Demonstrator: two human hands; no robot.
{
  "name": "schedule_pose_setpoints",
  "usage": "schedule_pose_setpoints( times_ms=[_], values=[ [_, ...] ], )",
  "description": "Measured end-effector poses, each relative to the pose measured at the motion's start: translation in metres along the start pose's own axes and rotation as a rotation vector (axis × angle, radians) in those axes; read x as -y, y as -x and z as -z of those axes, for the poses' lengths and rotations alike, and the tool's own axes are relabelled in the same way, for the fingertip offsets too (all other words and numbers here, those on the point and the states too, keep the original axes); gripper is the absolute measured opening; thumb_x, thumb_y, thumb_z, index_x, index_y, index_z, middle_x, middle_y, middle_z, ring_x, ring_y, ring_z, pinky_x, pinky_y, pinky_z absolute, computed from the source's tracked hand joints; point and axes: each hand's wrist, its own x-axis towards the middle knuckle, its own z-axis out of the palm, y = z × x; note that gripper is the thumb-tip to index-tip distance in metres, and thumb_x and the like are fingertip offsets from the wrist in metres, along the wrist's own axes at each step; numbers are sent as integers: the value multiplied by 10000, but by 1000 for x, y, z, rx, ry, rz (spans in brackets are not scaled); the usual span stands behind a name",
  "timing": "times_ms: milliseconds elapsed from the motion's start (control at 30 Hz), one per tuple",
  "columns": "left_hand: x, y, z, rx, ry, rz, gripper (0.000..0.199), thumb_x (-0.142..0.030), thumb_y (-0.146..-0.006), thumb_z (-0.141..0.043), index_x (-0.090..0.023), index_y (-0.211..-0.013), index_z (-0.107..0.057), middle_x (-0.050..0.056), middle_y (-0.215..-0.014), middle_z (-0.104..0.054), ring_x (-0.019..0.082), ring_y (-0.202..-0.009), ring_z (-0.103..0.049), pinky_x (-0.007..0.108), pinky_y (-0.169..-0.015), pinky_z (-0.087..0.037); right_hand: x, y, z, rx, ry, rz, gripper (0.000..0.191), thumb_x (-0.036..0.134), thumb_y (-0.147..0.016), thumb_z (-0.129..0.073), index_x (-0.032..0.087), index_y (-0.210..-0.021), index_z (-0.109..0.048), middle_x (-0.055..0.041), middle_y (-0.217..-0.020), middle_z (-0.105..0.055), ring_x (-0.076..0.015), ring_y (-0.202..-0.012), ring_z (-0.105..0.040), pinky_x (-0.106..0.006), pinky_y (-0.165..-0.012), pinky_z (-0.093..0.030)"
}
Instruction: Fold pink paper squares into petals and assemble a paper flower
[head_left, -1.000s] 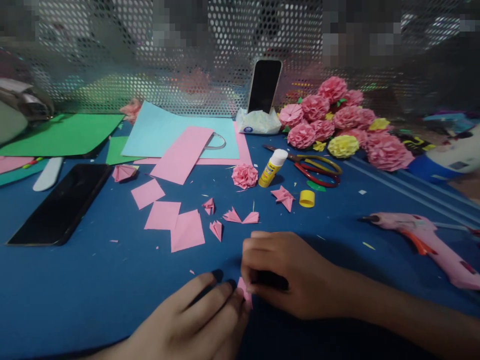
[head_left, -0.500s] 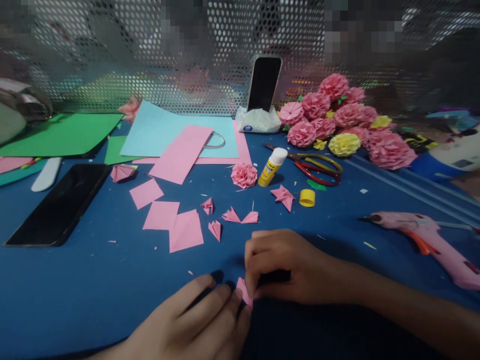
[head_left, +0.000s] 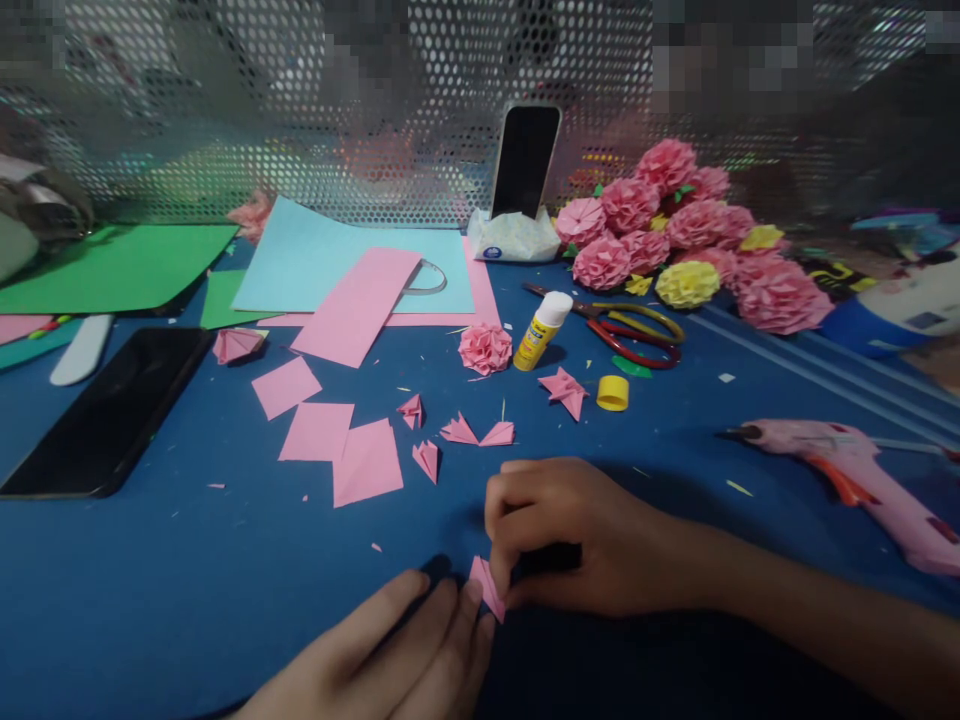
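A small folded piece of pink paper [head_left: 488, 588] lies near the front of the blue table. My right hand [head_left: 577, 540] is closed, its thumb and forefinger pinching the right edge of that paper. From the lower left, my left hand [head_left: 397, 650] holds the other edge with its fingertips; its thumb side is partly hidden. Beyond my hands are small folded pink paper pieces [head_left: 426, 461] and several flat pink paper squares [head_left: 368, 463]. A folded pink paper star [head_left: 564, 392] lies farther right, near an uncapped glue stick [head_left: 543, 331] and its yellow cap [head_left: 613, 393].
Scissors [head_left: 637, 335] and a pink glue gun [head_left: 840, 460] lie on the right. Paper flowers [head_left: 630, 205] are heaped behind them. A phone [head_left: 112, 410] lies left; another phone [head_left: 527, 160] stands against the perforated metal panel [head_left: 262, 130]. Coloured sheets [head_left: 315, 260] cover the back left.
The view has shifted slightly, moving the table items a little left in the picture. My left hand has slid slightly down, and more of the folded pink paper shows. My right hand keeps its pinch.
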Motion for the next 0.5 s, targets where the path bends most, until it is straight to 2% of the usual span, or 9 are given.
schedule_pose_setpoints(
  times_ms=[200, 500],
  values=[
    [-1, 1, 0, 2, -17, 17, 378, -72, -1022, -364, -158, -1181, -696, 11, -1147, -711, 168, -1089, -588, 467, -1246, -88, 0, 0, 1, 16, 8, 5, 51, 230, -897, -706, 205, -857, -723, 6, -850, -602, -126, -811, -554, -247, -737, -369],
    [-3, -1, 5, 53, -19, 12, 341, -131, -1026, -395, -165, -1212, -679, 38, -1215, -674, 194, -1139, -566, 478, -1227, -129, 0, 0, 1, 6, 1, 31, 44, 221, -897, -706, 203, -857, -709, 12, -832, -576, -124, -806, -546, -237, -732, -360]
  ],
)
